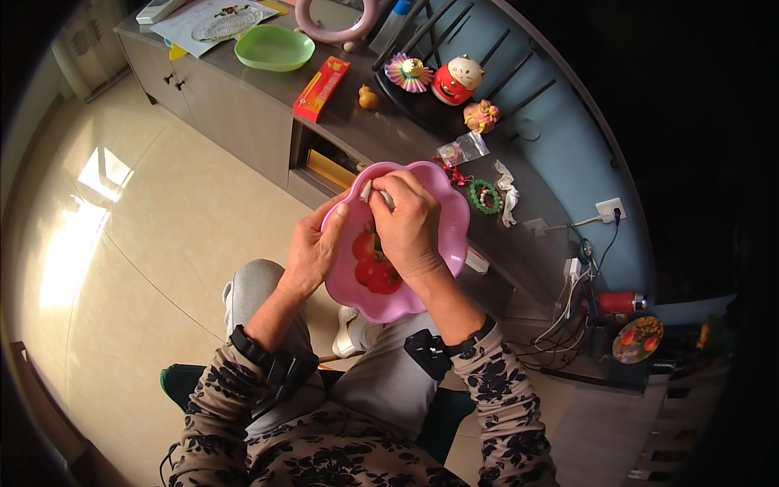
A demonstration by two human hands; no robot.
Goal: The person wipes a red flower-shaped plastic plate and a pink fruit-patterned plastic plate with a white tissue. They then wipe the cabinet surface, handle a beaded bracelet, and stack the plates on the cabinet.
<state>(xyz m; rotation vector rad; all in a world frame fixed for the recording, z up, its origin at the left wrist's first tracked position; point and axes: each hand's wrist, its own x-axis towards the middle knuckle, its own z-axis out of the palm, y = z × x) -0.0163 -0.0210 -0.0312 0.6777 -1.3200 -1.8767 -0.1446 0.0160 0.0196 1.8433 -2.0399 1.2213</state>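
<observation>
A pink flower-shaped plastic dish (447,225) with a tomato picture (378,274) on its bottom is held tilted above my lap. My left hand (311,249) grips its left rim, the thumb lying over the edge. Inside the dish, my right hand (406,222) pinches a white tissue or cloth (366,191) against the upper left inner wall. Most of that white piece is hidden by my fingers.
Along the grey cabinet (243,91) stand a green dish (275,49), a red box (321,89), a small gourd (367,97), a lucky cat figurine (457,80), a green bead bracelet (484,197) and a crumpled tissue (507,193). Cables (569,304) hang at the right.
</observation>
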